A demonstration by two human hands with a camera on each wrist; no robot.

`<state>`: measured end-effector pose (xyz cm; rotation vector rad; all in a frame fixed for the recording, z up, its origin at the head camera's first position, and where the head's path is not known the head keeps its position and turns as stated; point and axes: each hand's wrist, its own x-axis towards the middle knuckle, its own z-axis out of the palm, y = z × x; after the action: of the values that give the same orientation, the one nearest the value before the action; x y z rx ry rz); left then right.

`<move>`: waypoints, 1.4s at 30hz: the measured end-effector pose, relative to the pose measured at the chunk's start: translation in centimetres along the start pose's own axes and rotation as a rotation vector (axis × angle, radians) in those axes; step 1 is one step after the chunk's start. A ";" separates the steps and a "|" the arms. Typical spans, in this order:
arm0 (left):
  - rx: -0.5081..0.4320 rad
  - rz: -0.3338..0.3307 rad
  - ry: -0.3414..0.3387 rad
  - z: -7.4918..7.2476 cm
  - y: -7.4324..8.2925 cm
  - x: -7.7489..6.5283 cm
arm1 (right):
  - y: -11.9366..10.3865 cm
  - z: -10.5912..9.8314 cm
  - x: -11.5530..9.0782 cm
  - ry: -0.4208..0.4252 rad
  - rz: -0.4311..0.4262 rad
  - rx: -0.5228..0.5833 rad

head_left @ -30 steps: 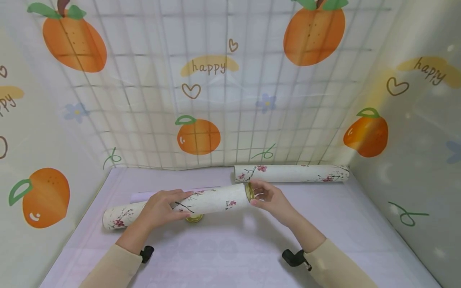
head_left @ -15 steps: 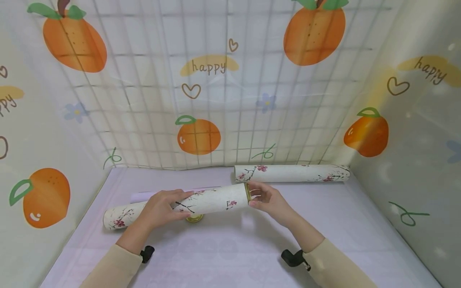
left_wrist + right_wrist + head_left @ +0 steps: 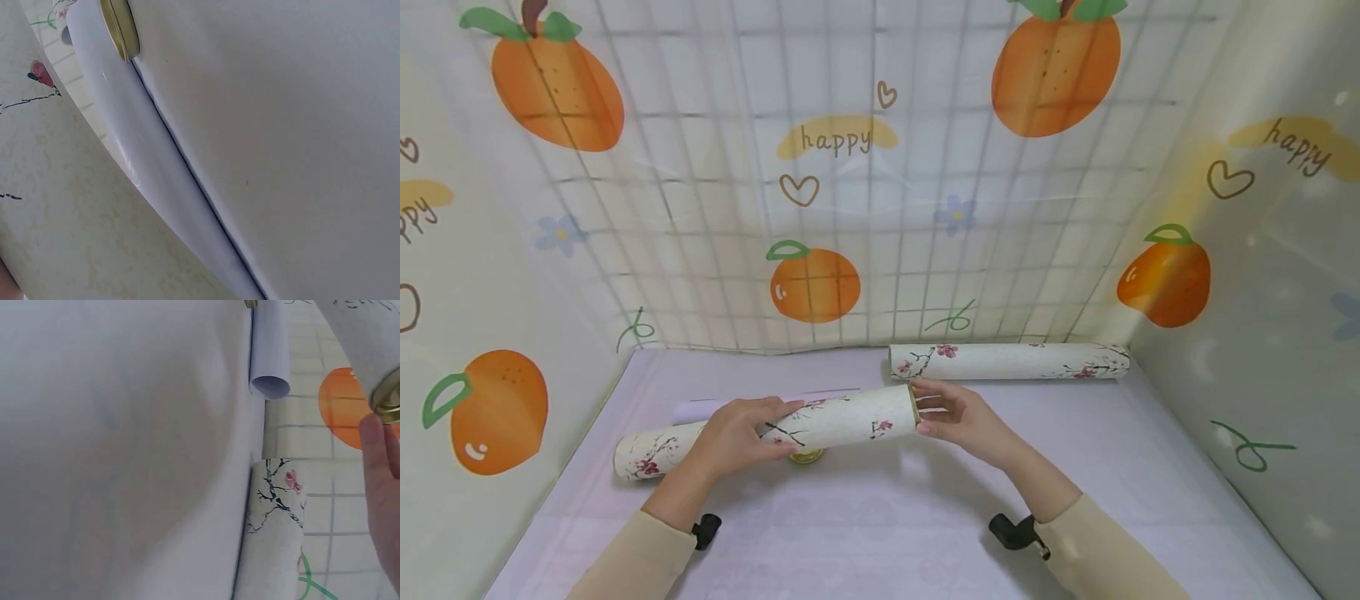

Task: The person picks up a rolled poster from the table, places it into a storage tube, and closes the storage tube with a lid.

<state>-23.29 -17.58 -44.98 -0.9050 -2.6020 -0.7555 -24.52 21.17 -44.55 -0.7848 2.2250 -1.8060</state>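
One flowered tube (image 3: 857, 414) gripped in the left hand (image 3: 737, 437), right end raised off the surface (image 3: 865, 542), left end hard to judge. Just behind, outside the tube, a paper roll (image 3: 698, 410). Below the tube's middle, a spare lid (image 3: 807, 456), not fitted. At the tube's right end, a gold cap (image 3: 915, 406), pinched by the right hand (image 3: 962, 417), apparently nearly home. Farther right, at the back, a second tube (image 3: 1007, 361), untouched.

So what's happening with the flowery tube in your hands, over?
Left fingers gripping flowery tube. Right fingers pinching gold cap at its end. Nothing visibly in the way.
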 end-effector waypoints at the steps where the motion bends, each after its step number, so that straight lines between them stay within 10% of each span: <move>1: 0.001 0.002 0.001 0.0 0.0 0.0 | -0.1 0.0 0.0 0.000 0.007 -0.003; 42: -0.040 -0.078 0.031 0.3 0.7 -0.1 | -1.2 -0.8 0.5 0.015 0.078 0.005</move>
<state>-22.79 -16.99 -45.00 -0.7999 -2.6173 -0.8385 -24.98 21.49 -43.14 -0.6753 2.2268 -1.7871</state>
